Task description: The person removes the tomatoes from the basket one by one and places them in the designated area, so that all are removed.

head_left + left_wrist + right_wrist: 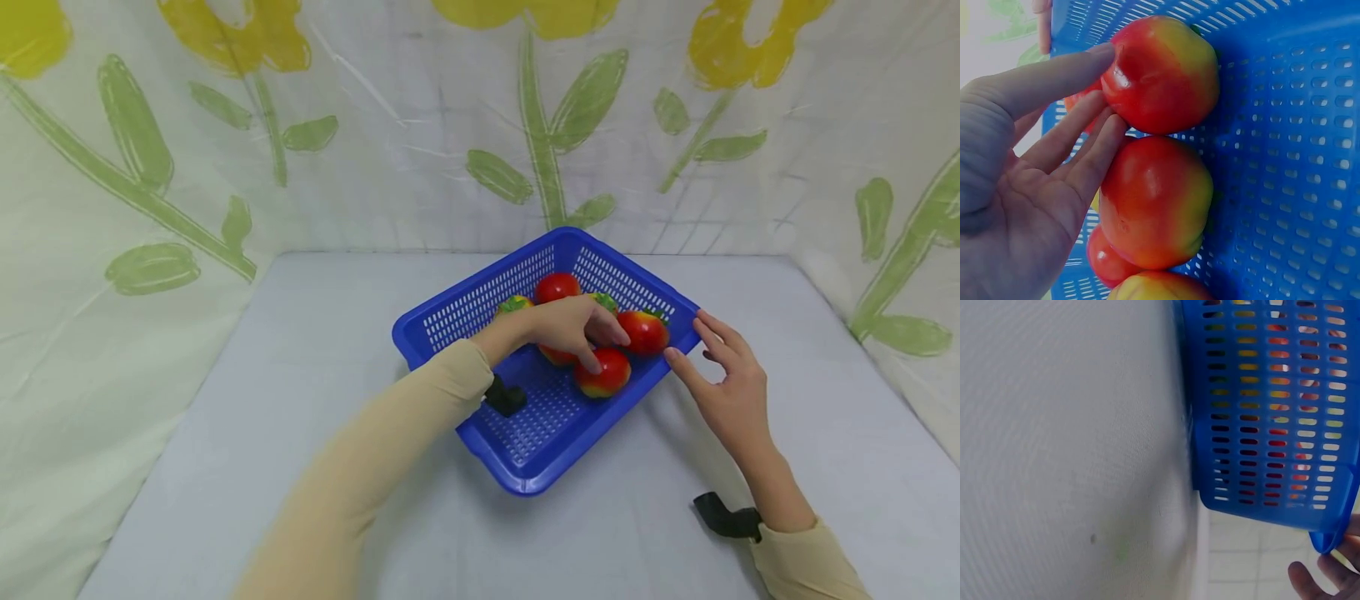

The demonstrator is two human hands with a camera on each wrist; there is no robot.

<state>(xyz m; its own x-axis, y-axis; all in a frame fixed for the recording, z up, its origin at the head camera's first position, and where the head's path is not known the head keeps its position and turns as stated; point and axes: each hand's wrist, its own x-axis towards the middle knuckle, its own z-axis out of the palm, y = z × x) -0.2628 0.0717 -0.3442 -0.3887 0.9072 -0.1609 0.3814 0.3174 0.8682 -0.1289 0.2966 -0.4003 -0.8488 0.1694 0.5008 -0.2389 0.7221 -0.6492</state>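
Note:
The left hand (567, 323) reaches over a blue basket (525, 483) among red-and-yellow fruits. Its thumb tip touches the side of the front fruit (604, 372), while its other fingers extend toward a fruit on the right (642, 333). In the left wrist view, the thumb and extended fingers of the left hand (1041, 169) lie along the side of one fruit (1163, 75), not wrapped round it. The right hand (731, 404) rests its fingertips on the basket's right corner. Beside that corner in the right wrist view, the right hand (1335, 572) holds its thumb apart from the rim.
More fruits lie inside the basket, including a red one (558, 287) at the back and a green-topped one (515, 304) partly behind the left arm. The basket stands on a white table (315, 333), with a flower-patterned curtain (420, 183) behind it.

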